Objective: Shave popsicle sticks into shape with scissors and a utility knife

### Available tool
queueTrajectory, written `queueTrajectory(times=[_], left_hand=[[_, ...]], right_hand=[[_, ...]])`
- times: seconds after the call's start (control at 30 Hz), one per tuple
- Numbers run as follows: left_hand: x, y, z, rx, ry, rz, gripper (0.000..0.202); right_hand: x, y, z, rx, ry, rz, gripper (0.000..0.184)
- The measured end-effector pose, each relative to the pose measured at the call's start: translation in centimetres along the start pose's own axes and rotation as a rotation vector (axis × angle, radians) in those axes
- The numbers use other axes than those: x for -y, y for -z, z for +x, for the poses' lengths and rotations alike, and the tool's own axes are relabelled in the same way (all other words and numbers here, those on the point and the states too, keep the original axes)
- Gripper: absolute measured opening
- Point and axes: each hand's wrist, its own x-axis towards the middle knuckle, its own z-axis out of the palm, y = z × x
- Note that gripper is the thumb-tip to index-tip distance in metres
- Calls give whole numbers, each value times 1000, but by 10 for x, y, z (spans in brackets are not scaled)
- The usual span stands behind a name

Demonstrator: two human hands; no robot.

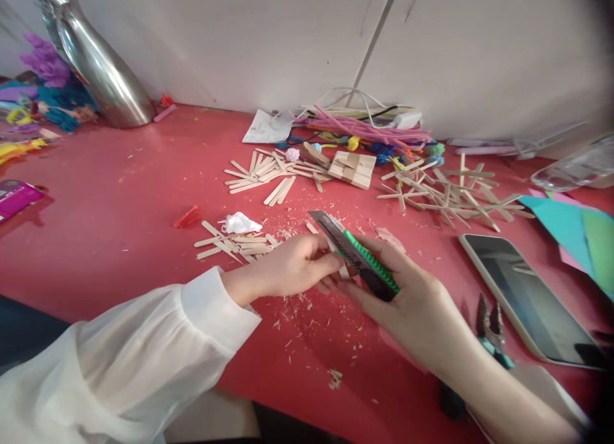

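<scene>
Head view: a utility knife [361, 260] is gripped in the right hand [415, 297], its blade angled toward the far left; beneath it, a wooden stick [344, 272] is pinched in the left hand [295, 265]. Shavings [334, 379] are strewn around the knife on the red desk [119, 194]. Faint marks on the white paper [266, 126], beyond the knife, and on the purple packet [19, 198], far left of it, cannot be read.

1. A single head-worn view — from above the near edge of the red table [153, 175], facing forward and down.
2. Close over left hand [288, 265] and right hand [417, 297] — taking in far edge and wall [215, 47].
</scene>
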Motion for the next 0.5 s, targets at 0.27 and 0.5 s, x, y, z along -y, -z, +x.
queueTrajectory(times=[0.27, 0.5], left_hand=[[-8, 7, -2, -151, -51, 32, 17], [-5, 18, -1, -218, -148, 83, 16]], right_hand=[[-4, 4, 4, 4, -79, 97, 45], [-5, 11, 7, -62, -241, 213, 42]])
